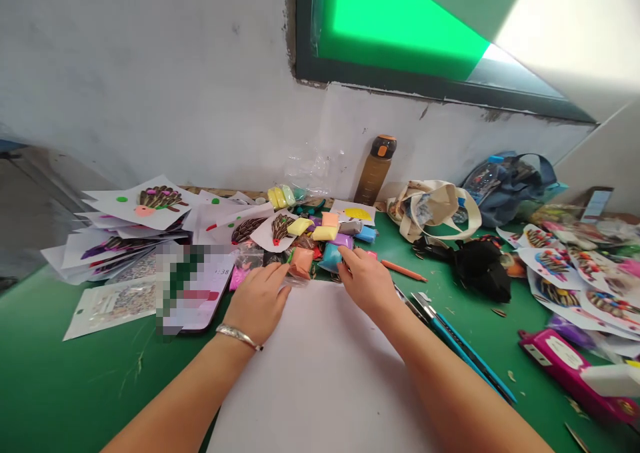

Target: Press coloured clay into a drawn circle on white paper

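My left hand [259,301] lies on the far edge of a white sheet of paper [320,373], its fingertips against a clear bag [296,280] beside an orange clay packet [302,261]. A silver bangle [239,337] circles that wrist. My right hand [365,282] rests a little to the right, fingers spread toward a blue clay packet [330,257]. Other coloured clay packets [313,227] are heaped beyond my hands. I cannot see anything gripped in either hand.
A green cutting mat [75,379] covers the table. A pixelated phone [195,289] and a stack of seed-art cards [130,229] lie left. Right are an orange pencil [404,271], blue-handled craft knives [460,349], black cloth [480,269], and a pink box [575,373]. A bottle [375,171] stands at the wall.
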The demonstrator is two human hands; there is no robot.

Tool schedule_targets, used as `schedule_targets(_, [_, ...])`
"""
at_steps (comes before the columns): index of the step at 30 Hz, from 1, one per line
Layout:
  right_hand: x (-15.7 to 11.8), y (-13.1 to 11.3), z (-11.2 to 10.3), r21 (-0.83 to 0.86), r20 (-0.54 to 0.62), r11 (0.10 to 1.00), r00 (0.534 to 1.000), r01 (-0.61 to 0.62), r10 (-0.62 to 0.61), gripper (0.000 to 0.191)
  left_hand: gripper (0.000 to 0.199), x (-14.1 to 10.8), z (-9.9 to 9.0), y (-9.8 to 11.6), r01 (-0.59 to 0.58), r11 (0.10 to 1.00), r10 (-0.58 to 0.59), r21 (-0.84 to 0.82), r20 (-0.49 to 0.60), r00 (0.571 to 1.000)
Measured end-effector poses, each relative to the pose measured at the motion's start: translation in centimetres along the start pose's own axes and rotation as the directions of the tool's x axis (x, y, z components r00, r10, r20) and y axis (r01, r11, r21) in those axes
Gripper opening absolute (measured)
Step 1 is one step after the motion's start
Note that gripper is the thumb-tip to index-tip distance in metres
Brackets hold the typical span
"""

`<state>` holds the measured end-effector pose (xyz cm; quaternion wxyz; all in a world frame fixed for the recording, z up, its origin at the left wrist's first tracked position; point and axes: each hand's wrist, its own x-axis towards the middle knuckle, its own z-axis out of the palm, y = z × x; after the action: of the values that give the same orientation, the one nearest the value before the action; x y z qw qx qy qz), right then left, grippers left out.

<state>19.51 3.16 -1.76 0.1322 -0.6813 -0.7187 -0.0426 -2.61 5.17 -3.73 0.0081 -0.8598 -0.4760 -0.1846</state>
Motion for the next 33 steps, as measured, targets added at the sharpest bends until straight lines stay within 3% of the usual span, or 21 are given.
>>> schedule_targets(4, [-0.5, -1.8, -0.3, 0.108, 0.002, 0.972, 0.978, 0.207, -0.208, 0.028, 0.035, 0.2, -0.1, -0.2, 0.0, 0.999, -0.001, 0.044, 0.01, 1.0])
schedule_targets(8, [0.0, -4.0, 0.7, 0.075, -0.018, 0.924, 0.926, 0.376, -0.376, 0.039, 0.027, 0.4, -0.2, -0.1, -0.006, 0.999, 0.002, 0.046, 0.1, 0.995])
schedule_targets(12, [0.7, -4.1, 1.2, 0.043, 0.009, 0.944, 0.945, 0.326, -0.327, 0.033, 0.027, 0.2, -0.3, 0.3, -0.049, 0.999, 0.048, 0.009, 0.106, 0.993])
schedule_targets(17, [-0.5, -2.6, 0.2, 0.161, -0.005, 0.941, 0.954, 0.297, -0.3, 0.034, 0.03, 0.1, 0.1, 0.8, -0.078, 0.996, 0.079, -0.038, 0.038, 0.996])
schedule_targets(26, [-2.4, -2.1, 0.6, 0.094, 0.131, 0.956, 0.949, 0.277, -0.288, 0.017, 0.035, 0.1, 0.9, 0.9, -0.041, 0.999, 0.04, 0.006, 0.121, 0.992])
schedule_targets(31, [-2.8, -1.6, 0.2, 0.156, 0.009, 0.963, 0.975, 0.22, -0.224, 0.023, 0.027, 0.2, 0.8, 0.6, -0.055, 0.998, 0.055, -0.008, 0.1, 0.993])
schedule_targets(33, [-2.7, -1.2, 0.3, 0.164, 0.01, 0.959, 0.971, 0.233, -0.238, 0.025, 0.027, 0.2, 0.9, 0.6, -0.06, 0.998, 0.06, 0.003, 0.076, 0.995])
